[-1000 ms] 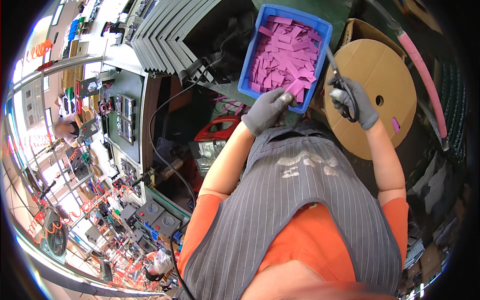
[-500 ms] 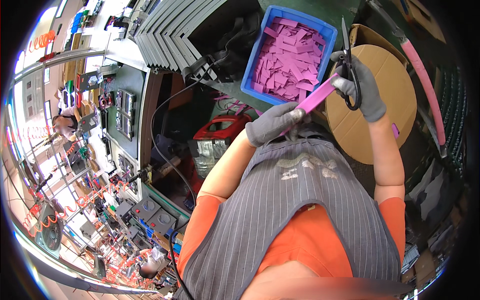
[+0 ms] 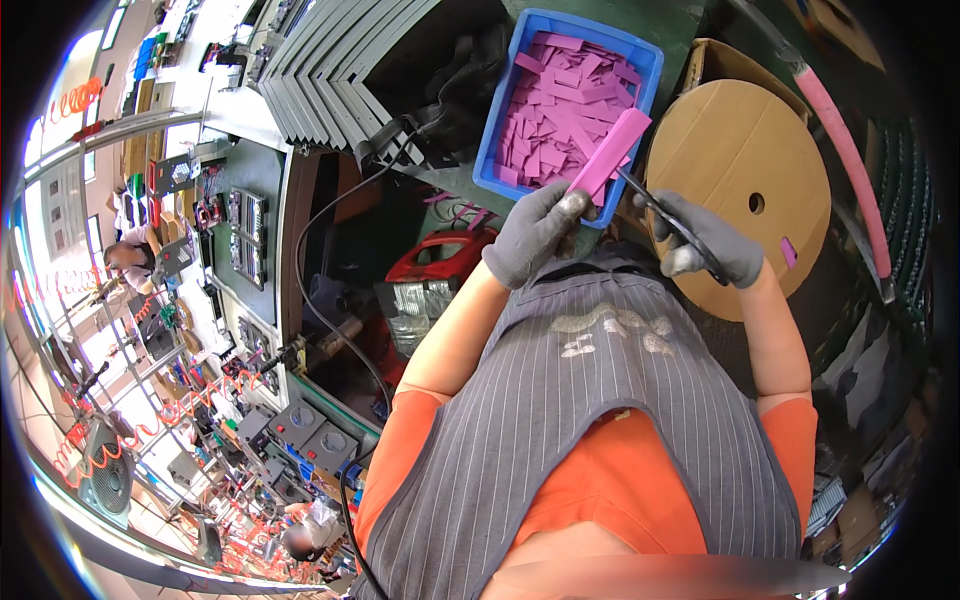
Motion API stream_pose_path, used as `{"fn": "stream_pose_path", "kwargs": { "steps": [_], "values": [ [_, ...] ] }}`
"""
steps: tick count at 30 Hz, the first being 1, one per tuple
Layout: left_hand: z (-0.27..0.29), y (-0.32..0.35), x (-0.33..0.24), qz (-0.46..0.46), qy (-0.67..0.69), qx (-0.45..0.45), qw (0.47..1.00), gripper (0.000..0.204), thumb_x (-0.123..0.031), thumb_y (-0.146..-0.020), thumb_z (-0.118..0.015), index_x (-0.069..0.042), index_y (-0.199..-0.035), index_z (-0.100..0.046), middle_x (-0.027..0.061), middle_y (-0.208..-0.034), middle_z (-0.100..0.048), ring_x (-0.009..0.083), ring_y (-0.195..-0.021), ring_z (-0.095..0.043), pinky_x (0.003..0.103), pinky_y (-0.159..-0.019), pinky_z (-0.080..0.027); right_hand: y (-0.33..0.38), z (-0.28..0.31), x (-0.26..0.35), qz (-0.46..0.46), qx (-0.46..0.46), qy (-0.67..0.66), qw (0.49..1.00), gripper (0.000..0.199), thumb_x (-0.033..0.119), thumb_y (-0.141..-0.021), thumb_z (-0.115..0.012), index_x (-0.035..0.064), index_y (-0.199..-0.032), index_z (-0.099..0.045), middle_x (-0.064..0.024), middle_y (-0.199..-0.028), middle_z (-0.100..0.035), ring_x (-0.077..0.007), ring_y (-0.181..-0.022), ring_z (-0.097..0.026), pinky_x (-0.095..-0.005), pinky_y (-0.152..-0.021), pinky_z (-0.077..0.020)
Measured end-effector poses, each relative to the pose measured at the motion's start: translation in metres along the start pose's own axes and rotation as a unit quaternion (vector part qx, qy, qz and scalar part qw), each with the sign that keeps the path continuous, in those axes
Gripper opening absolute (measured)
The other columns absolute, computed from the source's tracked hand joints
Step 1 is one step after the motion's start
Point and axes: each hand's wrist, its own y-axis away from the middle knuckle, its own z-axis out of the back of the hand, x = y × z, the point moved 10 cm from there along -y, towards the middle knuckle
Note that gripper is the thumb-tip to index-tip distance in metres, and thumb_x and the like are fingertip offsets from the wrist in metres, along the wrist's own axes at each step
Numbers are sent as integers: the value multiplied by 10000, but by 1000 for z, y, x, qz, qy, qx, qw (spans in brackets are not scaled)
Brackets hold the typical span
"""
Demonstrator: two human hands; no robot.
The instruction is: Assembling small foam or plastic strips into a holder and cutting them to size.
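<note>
My left hand [image 3: 541, 232], in a grey glove, is closed on the lower end of a pink strip [image 3: 612, 152]. The strip slants up and to the right, over the near right corner of a blue bin [image 3: 484, 150]. Inside that bin lies a heap of small flat pink pieces [image 3: 570, 100]. A pair of black-handled scissors [image 3: 690, 238] is gripped in my right hand [image 3: 728, 244], also gloved in grey. The scissors' blades point up-left, their tip close to the strip's right edge; whether they touch it I cannot tell.
Right of the bin stands a round cardboard reel [image 3: 740, 150] with a pink scrap [image 3: 789, 252] on it. A red container [image 3: 430, 256] sits below the bench, left of my forearm. Stacked grey angled metal parts [image 3: 330, 90] lie at the back left. A pink-wrapped bar [image 3: 845, 150] rises far right.
The pink strip has swung upright over the bin, and my right hand has let go of its far end. That hand has come down and nearer, the scissors now pointing at the strip.
</note>
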Motion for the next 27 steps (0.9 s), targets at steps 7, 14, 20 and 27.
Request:
{"fn": "stream_pose_path", "kwargs": {
  "steps": [7, 14, 20, 27],
  "values": [
    [-3, -3, 8, 5, -31, 10, 999, 335, -349, -931, -474, -28, -896, -561, -12, -639, -476, 62, -509, -441, 207, -469, -357, -17, -3, 15, 21, -22, 21, 999, 815, 356, -625, -808, 20, -1257, -419, -21, -858, -476, -130, -807, -472, -260, -720, -416],
    [0, -4, 13, 7, -20, 6, 1000, 340, -354, -923, -486, -21, -899, -552, -8, -690, -476, 61, -509, -437, 201, -464, -357, -23, 0, 15, 27, -27, 29, 999, 673, 347, -694, -764, 18, -1208, -480, -4, -837, -496, -106, -789, -485, -225, -692, -421],
    [9, -14, 18, 46, -30, 0, 999, 337, -343, -932, -469, -18, -906, -555, -4, -627, -454, 72, -495, -426, 214, -450, -347, -31, 3, -4, -85, -35, 19, 996, 286, 239, -818, -598, 30, -1013, -577, 36, -679, -485, -36, -507, -440, -186, -445, -354],
    [20, -18, 25, 49, -43, 9, 998, 341, -338, -932, -470, -8, -928, -553, -8, -584, -446, 73, -481, -431, 216, -437, -342, -37, 34, -25, -61, -103, -163, 979, 213, 192, -826, -588, 15, -944, -568, -15, -610, -541, -74, -505, -523, -199, -445, -423]
  ]
}}
